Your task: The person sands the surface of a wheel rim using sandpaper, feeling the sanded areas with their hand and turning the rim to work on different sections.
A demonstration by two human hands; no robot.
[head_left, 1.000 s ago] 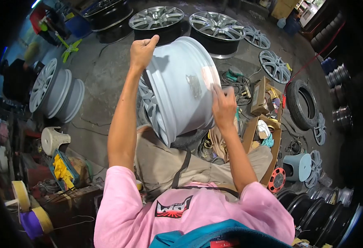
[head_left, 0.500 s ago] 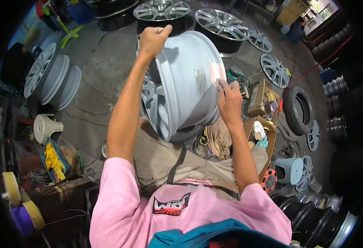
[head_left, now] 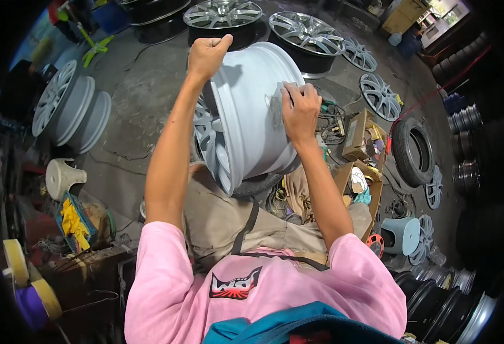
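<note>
The big gray wheel looks partly done. Most of the side that shows is one even, pale gray, so I think that part is in good shape. But one dark, smudgy patch sits just left of the right hand and does not match, so that spot looks like the bit that is left. The far side is hidden, so I cannot tell how it looks.

The wheel is between the two hands, tipped on its side, with its spokes below the left hand. The hands are apart. The left hand is curled over the top edge of the wheel — its thumb sticks out. The right hand is bent, with its fingertips on the wheel near the other edge. I cannot tell if it has something small tucked under it.

A black tire shows under the wheel, below both hands. Past the hands lie two shiny wheels, and an open cardboard box sits to the right of the right hand — near it, but not touching.
</note>
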